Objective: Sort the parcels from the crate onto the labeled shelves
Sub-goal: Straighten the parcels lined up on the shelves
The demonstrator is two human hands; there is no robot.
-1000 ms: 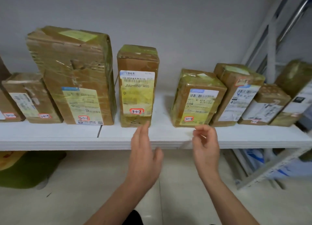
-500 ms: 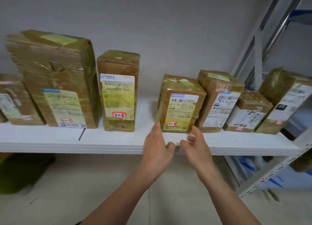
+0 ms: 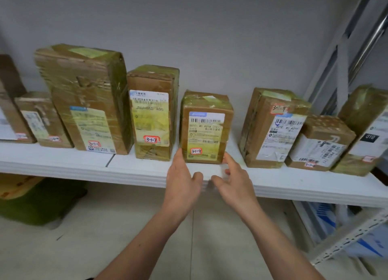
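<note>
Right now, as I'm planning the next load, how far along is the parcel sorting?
Done: parcel 3-1-6 and parcel 3-1-7 stand on the shelf. In hand: the left hand and right hand touch the lower sides of parcel 3-1-8. Left: unclear; the contents of the green bin don't show.

The large parcel carries a red-ringed handwritten sticker, 3-1-6. The tall parcel beside it is marked 3-1-7, and its shipping label shows A05. The short parcel reads 3-1-8, with 501E- #1 A21A (TZ1) printed under its barcode. The right-hand parcel shows a blurred 3-1-9 and 501E. The far-right parcel shows 010.
</note>
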